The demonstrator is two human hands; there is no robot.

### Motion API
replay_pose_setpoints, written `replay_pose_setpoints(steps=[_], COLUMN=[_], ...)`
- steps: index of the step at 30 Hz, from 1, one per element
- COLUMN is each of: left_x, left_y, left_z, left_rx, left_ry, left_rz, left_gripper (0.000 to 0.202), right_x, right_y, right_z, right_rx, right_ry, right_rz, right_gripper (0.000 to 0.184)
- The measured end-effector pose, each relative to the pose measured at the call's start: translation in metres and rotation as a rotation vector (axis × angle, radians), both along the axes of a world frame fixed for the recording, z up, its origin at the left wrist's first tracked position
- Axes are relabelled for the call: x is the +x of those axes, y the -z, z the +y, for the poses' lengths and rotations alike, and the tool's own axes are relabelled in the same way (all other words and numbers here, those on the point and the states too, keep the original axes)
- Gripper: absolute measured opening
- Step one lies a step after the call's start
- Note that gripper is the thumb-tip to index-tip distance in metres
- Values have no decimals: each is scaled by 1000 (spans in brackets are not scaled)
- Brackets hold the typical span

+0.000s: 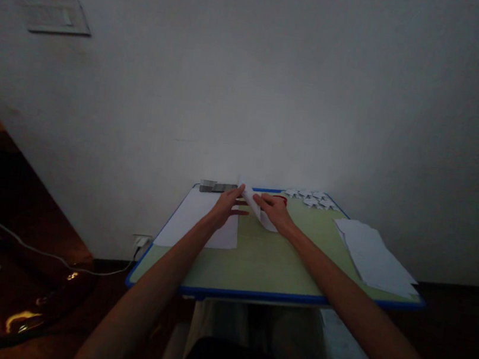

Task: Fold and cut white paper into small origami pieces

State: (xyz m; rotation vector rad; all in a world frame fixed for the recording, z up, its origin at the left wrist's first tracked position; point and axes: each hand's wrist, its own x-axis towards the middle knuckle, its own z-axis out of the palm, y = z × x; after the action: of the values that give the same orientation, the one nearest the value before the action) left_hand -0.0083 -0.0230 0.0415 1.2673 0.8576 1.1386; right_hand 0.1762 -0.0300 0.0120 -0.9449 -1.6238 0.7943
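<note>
Both hands hold a white sheet of paper up over the middle of the table, and it looks folded along a slanting edge. My left hand pinches its upper left edge between thumb and forefinger, with the other fingers stretched below. On the other side, my right hand grips the paper close to the fold. Behind the right hand shows part of a red object, too covered to name. Under the left hand lies a flat stack of white paper.
The green table has a blue rim and stands against a wall. A dark phone-like thing lies at the back left. Several folded paper pieces sit at the back right, and loose sheets overhang the right edge. A cable runs at left.
</note>
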Motion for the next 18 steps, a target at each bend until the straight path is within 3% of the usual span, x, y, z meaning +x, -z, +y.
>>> replay_pose_setpoints(steps=[8, 13, 18], left_x=[-4, -7, -5], left_y=[-1, 1, 0], left_z=[3, 8, 5], left_rx=[-25, -39, -11], left_ry=[104, 85, 86], left_rz=[-36, -7, 8], left_gripper=[52, 30, 31], right_x=[-3, 13, 27], right_y=[-2, -10, -16], right_z=[-1, 3, 7], right_rx=[-149, -142, -119], right_ry=[-66, 47, 118], right_rz=[168, 222, 273], right_gripper=[35, 35, 33])
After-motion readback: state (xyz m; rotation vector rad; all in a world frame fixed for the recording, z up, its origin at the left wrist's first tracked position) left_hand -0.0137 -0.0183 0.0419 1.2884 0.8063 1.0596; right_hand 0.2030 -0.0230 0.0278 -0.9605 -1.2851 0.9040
